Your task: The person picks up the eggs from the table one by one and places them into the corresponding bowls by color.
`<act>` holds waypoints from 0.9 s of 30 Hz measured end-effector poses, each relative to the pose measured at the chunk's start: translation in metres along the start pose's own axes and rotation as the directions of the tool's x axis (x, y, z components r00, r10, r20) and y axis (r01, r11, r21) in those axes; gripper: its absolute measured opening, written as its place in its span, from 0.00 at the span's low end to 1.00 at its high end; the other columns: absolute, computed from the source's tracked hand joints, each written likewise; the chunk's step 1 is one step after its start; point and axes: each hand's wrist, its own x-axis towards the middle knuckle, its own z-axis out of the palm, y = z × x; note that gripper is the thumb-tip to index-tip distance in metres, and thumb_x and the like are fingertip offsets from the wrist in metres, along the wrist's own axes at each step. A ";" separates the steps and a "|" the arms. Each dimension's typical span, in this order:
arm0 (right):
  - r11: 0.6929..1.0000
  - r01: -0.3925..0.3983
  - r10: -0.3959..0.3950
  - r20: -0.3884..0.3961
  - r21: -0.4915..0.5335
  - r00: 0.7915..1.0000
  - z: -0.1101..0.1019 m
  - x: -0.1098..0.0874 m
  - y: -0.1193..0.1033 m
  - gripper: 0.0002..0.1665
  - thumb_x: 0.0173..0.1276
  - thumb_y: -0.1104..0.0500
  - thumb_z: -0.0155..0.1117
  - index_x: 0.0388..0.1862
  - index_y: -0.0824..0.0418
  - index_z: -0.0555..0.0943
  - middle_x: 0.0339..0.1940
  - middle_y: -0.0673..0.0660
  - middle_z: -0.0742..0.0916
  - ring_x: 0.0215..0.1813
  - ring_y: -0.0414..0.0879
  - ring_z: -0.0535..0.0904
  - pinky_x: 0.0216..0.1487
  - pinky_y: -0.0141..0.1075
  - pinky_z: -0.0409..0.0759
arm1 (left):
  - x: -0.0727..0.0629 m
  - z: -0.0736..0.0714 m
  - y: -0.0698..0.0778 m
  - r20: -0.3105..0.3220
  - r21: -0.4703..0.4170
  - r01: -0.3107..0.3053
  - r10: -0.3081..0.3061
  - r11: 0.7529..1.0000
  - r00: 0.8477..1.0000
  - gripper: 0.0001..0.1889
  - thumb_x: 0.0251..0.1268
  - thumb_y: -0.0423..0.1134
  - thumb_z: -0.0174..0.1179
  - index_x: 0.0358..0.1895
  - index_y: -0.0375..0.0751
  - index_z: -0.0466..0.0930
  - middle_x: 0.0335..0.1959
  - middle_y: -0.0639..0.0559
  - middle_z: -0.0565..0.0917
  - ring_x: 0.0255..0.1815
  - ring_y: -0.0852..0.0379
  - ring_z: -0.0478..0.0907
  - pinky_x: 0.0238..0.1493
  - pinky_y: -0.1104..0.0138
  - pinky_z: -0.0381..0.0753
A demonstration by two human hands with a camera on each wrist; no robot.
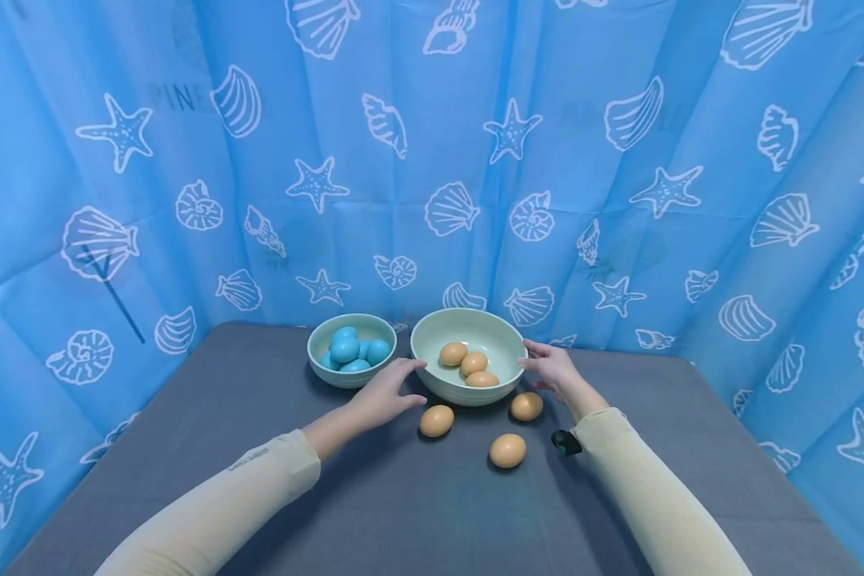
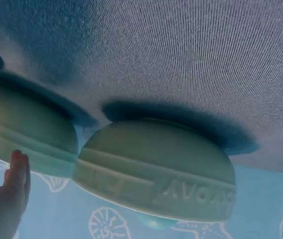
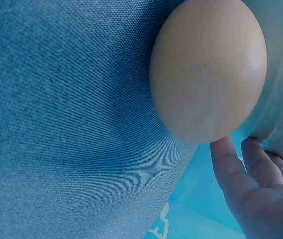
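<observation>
A large pale green bowl holds three brown eggs. My left hand is at its left side, fingertips close to the rim and thumb apart from the fingers. On the bowl's right, my right hand touches the wall with extended fingers, as the right wrist view shows. Three more brown eggs lie on the table in front: one egg just past my left thumb, one below my right hand, one nearer me. In the right wrist view an egg hides part of the bowl.
A smaller green bowl with several blue eggs stands left of the large one; raised lettering shows on its outside in the left wrist view. A grey cloth covers the table. Behind hangs a blue curtain with white shells and starfish.
</observation>
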 end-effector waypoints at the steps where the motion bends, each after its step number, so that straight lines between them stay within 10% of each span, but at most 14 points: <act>1: 1.000 0.000 0.000 0.000 0.002 1.000 0.000 0.000 0.000 0.35 0.76 0.63 0.53 0.78 0.60 0.55 0.77 0.64 0.58 0.74 0.62 0.57 0.62 0.55 0.72 | -0.001 0.001 0.000 0.002 -0.009 0.017 -0.017 1.000 1.000 0.28 0.62 0.35 0.67 0.65 0.33 0.70 0.62 0.38 0.73 0.63 0.43 0.70 0.62 0.52 0.73; 27: 1.000 -0.009 0.009 -0.004 -0.008 1.000 -0.002 0.002 -0.001 0.35 0.76 0.61 0.54 0.78 0.59 0.56 0.77 0.62 0.59 0.72 0.58 0.62 0.49 0.44 0.80 | -0.008 0.030 -0.005 0.099 -0.102 0.210 -0.200 0.972 0.975 0.34 0.52 0.35 0.74 0.62 0.28 0.70 0.49 0.36 0.80 0.50 0.42 0.78 0.54 0.52 0.78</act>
